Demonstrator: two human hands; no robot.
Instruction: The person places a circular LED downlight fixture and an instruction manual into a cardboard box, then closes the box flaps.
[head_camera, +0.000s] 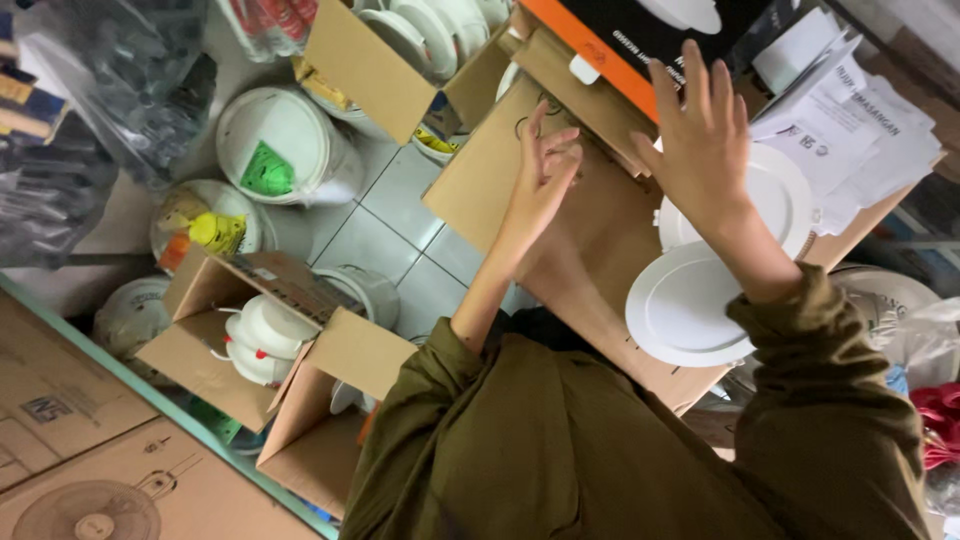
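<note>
My left hand (545, 170) is raised edge-on over a brown cardboard box lid (590, 235), fingers loosely curled and apart, holding nothing. My right hand (700, 140) hovers with its fingers spread wide, back toward me, above two white round lamp panels (680, 305) that lie on the same cardboard. It is also empty. Just beyond the right fingertips lies an orange and black carton (620, 45). Olive green sleeves cover both my arms.
Printed paper sheets (850, 125) lie right of the panels. An open box of white lamp fittings (255, 340) stands lower left, another open box of white discs (400, 50) at top. White buckets (275, 140), plastic bags (100, 100) and flat cartons (90, 470) fill the left.
</note>
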